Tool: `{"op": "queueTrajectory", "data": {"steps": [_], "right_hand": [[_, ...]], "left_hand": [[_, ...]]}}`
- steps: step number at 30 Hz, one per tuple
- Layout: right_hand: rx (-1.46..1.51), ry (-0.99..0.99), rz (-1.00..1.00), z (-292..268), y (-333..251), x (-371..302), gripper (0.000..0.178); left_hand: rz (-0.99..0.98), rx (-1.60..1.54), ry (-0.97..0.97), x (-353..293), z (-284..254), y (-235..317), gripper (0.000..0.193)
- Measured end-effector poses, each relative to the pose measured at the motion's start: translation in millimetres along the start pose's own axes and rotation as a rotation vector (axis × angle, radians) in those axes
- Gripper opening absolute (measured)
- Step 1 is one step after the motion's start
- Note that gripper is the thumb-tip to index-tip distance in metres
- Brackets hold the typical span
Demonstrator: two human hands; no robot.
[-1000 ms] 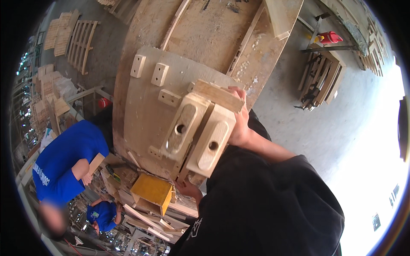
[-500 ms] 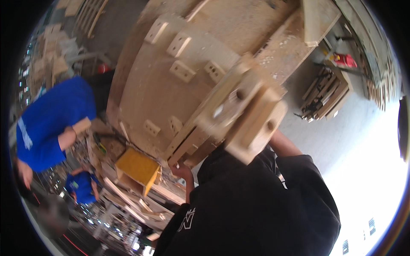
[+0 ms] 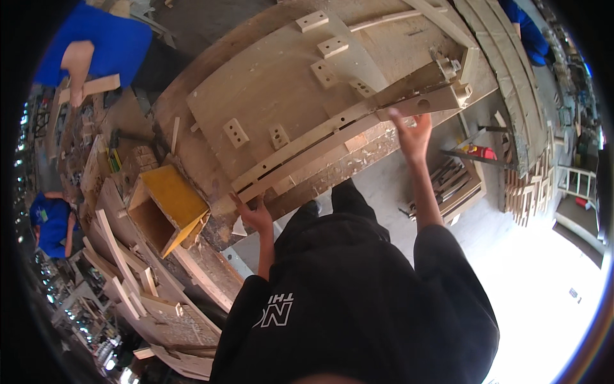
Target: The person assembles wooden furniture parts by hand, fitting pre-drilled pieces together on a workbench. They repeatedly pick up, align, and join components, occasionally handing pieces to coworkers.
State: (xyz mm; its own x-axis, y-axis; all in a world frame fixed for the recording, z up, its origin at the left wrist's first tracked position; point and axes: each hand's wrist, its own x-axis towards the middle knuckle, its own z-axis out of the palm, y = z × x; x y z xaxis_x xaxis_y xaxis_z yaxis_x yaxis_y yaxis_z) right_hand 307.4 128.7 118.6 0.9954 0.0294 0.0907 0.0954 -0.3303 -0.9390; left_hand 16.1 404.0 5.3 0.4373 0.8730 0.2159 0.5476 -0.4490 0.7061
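A long wooden frame (image 3: 304,143) lies slantwise across the bench, its two parallel rails split by a narrow dark slot. Around its left end, at the bench's near edge, my left hand (image 3: 257,217) is closed, the fingers partly hidden. My right hand (image 3: 416,136) grips the frame's right part, thumb and fingers against a wide piece with a round hole (image 3: 423,104). Beyond the frame, a thin curved wooden panel (image 3: 268,96) bears several small drilled blocks (image 3: 332,47).
At the left stands an open yellow-sided box (image 3: 179,192), with wood strips (image 3: 118,256) nearby. A co-worker in blue (image 3: 121,48) holds a wooden piece (image 3: 102,86); another person in blue (image 3: 52,224) is farther off. Stacked wooden parts (image 3: 457,185) lie on the floor at right.
The frame's right end, raised close to my view before, has come down toward the bench. My right hand, partly hidden earlier, now shows on it. The view has turned.
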Motion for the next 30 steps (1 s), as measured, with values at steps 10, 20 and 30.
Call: {"op": "queueTrajectory", "data": {"steps": [10,20,30], "right_hand": [[0.903,-0.468,0.498,-111,40,-57,0.094],[0.892,-0.941,0.780,-175,44,-138,0.123],[1.142,-0.617,0.214,-201,-97,-140,0.133]], "left_hand": [[0.773,0.111,-0.594,15,-16,89,0.070],[0.747,0.213,-0.875,48,-21,97,0.071],[1.215,-0.436,-0.209,169,-80,286,0.059]]}}
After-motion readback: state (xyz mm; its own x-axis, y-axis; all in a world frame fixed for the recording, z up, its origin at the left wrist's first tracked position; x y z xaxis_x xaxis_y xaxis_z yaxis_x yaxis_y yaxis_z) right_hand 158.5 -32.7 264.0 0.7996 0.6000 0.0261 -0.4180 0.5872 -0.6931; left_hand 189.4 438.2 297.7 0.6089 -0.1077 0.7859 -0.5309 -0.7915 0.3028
